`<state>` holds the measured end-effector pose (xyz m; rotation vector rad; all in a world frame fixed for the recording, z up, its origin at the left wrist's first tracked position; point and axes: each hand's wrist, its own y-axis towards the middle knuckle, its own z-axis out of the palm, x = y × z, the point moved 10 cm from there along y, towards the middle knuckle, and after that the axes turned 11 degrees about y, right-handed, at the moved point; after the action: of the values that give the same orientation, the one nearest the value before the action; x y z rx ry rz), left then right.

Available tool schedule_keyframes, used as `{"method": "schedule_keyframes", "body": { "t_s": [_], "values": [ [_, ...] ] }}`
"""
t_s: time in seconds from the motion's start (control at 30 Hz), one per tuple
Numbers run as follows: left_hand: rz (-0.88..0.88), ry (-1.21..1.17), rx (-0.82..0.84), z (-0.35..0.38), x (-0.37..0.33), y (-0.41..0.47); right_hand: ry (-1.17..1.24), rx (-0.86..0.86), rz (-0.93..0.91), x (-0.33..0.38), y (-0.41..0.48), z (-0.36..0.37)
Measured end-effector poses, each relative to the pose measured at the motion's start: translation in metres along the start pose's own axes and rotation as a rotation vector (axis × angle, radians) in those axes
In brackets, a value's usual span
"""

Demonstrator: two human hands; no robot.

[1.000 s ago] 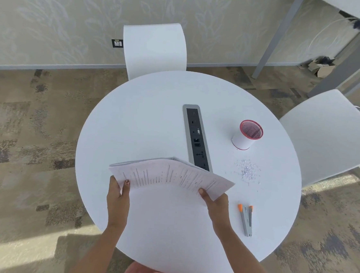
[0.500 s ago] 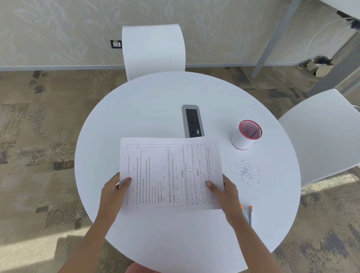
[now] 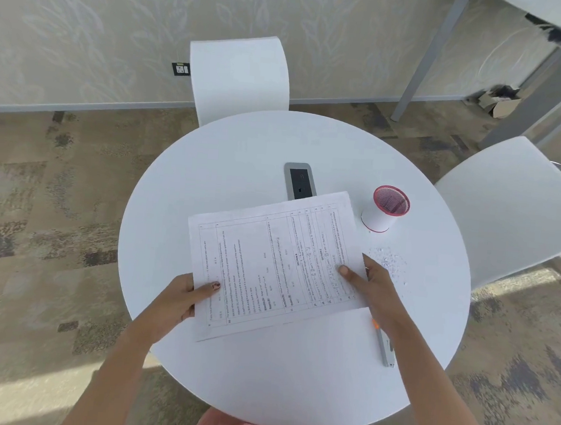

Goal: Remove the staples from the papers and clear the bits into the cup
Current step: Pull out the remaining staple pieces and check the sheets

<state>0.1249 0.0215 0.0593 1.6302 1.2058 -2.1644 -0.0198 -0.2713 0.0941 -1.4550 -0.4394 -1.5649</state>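
Both hands pinch the papers [image 3: 275, 265], left hand [image 3: 180, 300] at the left edge, right hand [image 3: 375, 287] at the right. Papers sit mid-table [image 3: 236, 162]. Cup [image 3: 385, 209] beyond the bits [image 3: 387, 259], right of the papers

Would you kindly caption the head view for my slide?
Both hands, left and right, hold printed papers over a round white table beside a red-rimmed cup.

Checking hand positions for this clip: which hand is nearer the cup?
Right. The right hand grips the papers' right edge, just below the cup and beside the scattered bits. The left hand holds the opposite edge, much farther away.
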Motion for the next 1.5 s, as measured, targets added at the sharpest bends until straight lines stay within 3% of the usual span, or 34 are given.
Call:
{"method": "schedule_keyframes", "body": {
  "t_s": [0.2, 0.33, 0.47, 0.57, 0.67, 0.83, 1.03, 1.13, 1.37, 1.5],
  "values": [
    [0.043, 0.004, -0.084, 0.004, -0.007, 0.001, -0.148, -0.329, -0.094, -0.002, -0.01, -0.043],
    [0.047, -0.041, -0.172, 0.005, -0.006, 0.003, -0.219, -0.635, -0.222, -0.008, -0.04, -0.078],
    [0.071, -0.081, -0.265, 0.002, -0.008, 0.005, -0.543, -0.903, -0.245, -0.026, -0.07, -0.108],
    [0.091, -0.131, -0.304, 0.004, -0.011, 0.007, -0.759, -0.962, -0.18, -0.047, -0.076, -0.126],
    [0.095, -0.151, -0.302, 0.01, -0.015, 0.009, -0.837, -0.936, -0.043, -0.07, -0.075, -0.133],
    [0.122, -0.167, -0.322, 0.018, -0.025, 0.009, -0.759, -0.949, 0.088, -0.087, -0.079, -0.131],
    [0.163, -0.192, -0.332, 0.029, -0.038, 0.009, -0.685, -0.854, 0.006, -0.081, -0.072, -0.122],
    [0.179, -0.201, -0.335, 0.032, -0.047, 0.009, -0.518, -0.695, -0.061, -0.073, -0.065, -0.093],
    [0.278, -0.209, -0.388, 0.04, -0.078, -0.004, -0.181, -0.168, 0.053, -0.047, -0.072, 0.028],
    [0.312, -0.165, -0.498, 0.042, -0.089, -0.017, -0.108, 0.026, 0.086, -0.026, -0.09, 0.083]
  ]
}}
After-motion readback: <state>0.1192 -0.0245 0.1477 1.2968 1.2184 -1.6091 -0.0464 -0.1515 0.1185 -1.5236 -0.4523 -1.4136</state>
